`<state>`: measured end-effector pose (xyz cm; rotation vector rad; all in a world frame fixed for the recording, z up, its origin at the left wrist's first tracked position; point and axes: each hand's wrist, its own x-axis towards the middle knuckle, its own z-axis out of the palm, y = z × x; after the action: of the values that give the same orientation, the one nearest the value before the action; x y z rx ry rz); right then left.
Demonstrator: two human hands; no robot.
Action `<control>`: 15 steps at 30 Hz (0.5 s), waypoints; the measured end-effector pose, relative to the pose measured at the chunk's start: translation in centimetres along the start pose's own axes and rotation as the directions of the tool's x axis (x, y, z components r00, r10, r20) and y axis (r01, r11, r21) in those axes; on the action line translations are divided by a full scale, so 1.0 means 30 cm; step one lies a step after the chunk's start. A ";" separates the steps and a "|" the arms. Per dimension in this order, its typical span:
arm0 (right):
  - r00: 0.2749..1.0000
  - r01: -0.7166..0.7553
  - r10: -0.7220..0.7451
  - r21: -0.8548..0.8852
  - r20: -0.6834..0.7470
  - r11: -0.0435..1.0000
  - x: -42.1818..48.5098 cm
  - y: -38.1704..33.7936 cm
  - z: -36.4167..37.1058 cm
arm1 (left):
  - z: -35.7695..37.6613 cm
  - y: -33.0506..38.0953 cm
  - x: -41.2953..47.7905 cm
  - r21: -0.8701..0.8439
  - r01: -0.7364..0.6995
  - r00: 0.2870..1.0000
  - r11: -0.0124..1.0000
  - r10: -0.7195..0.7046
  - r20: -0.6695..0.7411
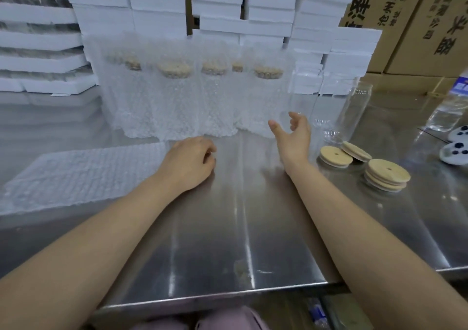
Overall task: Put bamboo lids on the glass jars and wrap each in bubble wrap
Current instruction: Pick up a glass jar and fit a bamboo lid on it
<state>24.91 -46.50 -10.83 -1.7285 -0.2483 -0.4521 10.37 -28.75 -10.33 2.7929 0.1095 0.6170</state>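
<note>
Smooth steel table [228, 241]; curled left hand [188, 162] on flat bubble wrap [83, 175].

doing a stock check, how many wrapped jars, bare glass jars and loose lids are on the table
bubble-wrapped glass jars with bamboo lids: at least 5
bare clear glass jars without lids: 3
loose round bamboo lids: about 5 (the stack is hard to split)
total: about 13
</note>
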 end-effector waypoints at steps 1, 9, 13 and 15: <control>1.000 0.005 -0.005 -0.020 0.015 1.000 -0.008 -0.003 -0.004 | -0.001 0.001 -0.004 -0.017 0.015 1.000 1.000 -0.015 0.005; 0.966 0.135 -0.167 -0.164 -0.199 0.977 0.020 -0.003 -0.050 | 0.000 0.016 -0.015 -0.084 0.040 0.999 0.996 -0.039 0.013; 0.889 0.153 -0.208 -0.164 -0.407 0.974 0.064 -0.002 -0.090 | 0.011 0.025 -0.008 -0.093 0.022 1.000 0.995 -0.023 -0.009; 0.846 0.161 -0.226 -0.174 -0.483 0.972 0.102 0.006 -0.121 | 0.017 0.029 -0.007 -0.088 0.012 1.000 0.996 -0.012 -0.008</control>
<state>27.13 -50.32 -9.13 -1.6492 -0.0157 -1.0686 10.39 -29.74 -10.61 2.7031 0.0983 0.6151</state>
